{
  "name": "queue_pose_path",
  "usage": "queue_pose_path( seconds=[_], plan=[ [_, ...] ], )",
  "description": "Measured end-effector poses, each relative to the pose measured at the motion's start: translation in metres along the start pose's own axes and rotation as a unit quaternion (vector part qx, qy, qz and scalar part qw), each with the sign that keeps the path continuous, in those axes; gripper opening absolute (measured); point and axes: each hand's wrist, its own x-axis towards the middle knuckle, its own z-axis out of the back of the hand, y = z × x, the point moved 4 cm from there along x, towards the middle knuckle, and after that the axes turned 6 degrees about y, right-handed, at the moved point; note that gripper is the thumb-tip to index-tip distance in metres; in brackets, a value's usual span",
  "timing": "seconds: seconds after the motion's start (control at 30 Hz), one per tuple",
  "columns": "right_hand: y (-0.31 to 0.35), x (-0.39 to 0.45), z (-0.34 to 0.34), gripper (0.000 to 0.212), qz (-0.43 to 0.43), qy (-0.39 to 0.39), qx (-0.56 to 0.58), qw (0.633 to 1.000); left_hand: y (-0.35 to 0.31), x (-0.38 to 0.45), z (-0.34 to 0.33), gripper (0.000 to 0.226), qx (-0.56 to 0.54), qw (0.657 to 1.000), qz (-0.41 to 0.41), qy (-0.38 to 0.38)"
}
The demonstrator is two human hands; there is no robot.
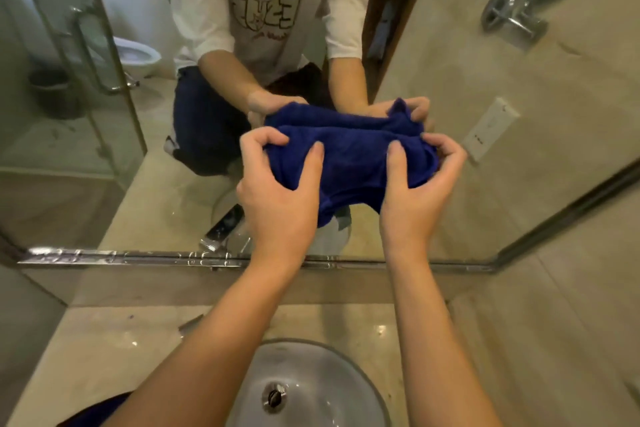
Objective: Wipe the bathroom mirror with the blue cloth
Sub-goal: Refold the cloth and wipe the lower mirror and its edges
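Hands bunch crumpled dark-blue terry cloth (349, 166) against wall mirror (104, 149).
Left hand (280, 191), right hand (415, 191) both grip it; flatten, press evenly.

Both hands (282, 194) (415, 191) forward, fingers (313, 163) curled.

Mirror (104, 114) left open; side wall (519, 114) blocks right.
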Motion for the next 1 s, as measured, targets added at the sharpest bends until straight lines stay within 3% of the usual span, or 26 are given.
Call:
queue_pose_path(
  seconds=[0.17, 0.27, 0.3, 0.33, 0.4, 0.43, 0.5, 0.57, 0.6, 0.7, 0.73, 0.9, 1.0],
  plan=[
    [-0.076, -0.041, 0.008, 0.028, -0.106, -0.032, -0.026, 0.994, 0.063, -0.036, -0.008, 0.03, 0.062, 0.989, 0.1, 0.085],
    [-0.097, -0.076, -0.01, 0.029, -0.249, -0.049, -0.003, 0.967, 0.087, -0.051, 0.011, 0.028, 0.076, 0.982, 0.156, 0.079],
    [-0.104, -0.089, -0.016, 0.029, -0.332, -0.066, 0.06, 0.939, 0.092, -0.052, 0.017, 0.029, 0.081, 0.978, 0.175, 0.083],
    [-0.109, -0.103, -0.027, 0.031, -0.426, -0.073, 0.153, 0.889, 0.098, -0.05, 0.027, 0.031, 0.086, 0.974, 0.191, 0.083],
    [-0.111, -0.127, -0.052, 0.035, -0.563, -0.018, 0.333, 0.756, 0.104, -0.044, 0.044, 0.035, 0.092, 0.968, 0.22, 0.082],
    [-0.107, -0.136, -0.063, 0.036, -0.599, 0.028, 0.365, 0.712, 0.104, -0.04, 0.055, 0.037, 0.093, 0.965, 0.231, 0.078],
    [-0.101, -0.153, -0.084, 0.035, -0.634, 0.089, 0.367, 0.675, 0.1, -0.029, 0.081, 0.04, 0.09, 0.965, 0.238, 0.061],
    [-0.094, -0.17, -0.106, 0.031, -0.644, 0.134, 0.346, 0.669, 0.096, -0.021, 0.113, 0.047, 0.081, 0.965, 0.247, 0.044],
    [-0.093, -0.179, -0.118, 0.033, -0.634, 0.149, 0.331, 0.683, 0.098, -0.019, 0.132, 0.052, 0.075, 0.964, 0.254, 0.037],
    [-0.08, -0.197, -0.144, 0.043, -0.559, 0.186, 0.269, 0.762, 0.113, -0.027, 0.195, 0.062, 0.057, 0.954, 0.295, 0.011],
    [-0.073, -0.206, -0.153, 0.046, -0.538, 0.214, 0.258, 0.773, 0.12, -0.032, 0.217, 0.061, 0.05, 0.951, 0.304, -0.009],
    [-0.045, -0.252, -0.195, 0.044, -0.494, 0.333, 0.232, 0.769, 0.145, -0.048, 0.292, 0.042, 0.012, 0.94, 0.322, -0.11],
    [-0.037, -0.257, -0.221, 0.039, -0.423, 0.34, 0.226, 0.809, 0.148, -0.039, 0.308, 0.04, 0.024, 0.948, 0.291, -0.124]
  ],
)
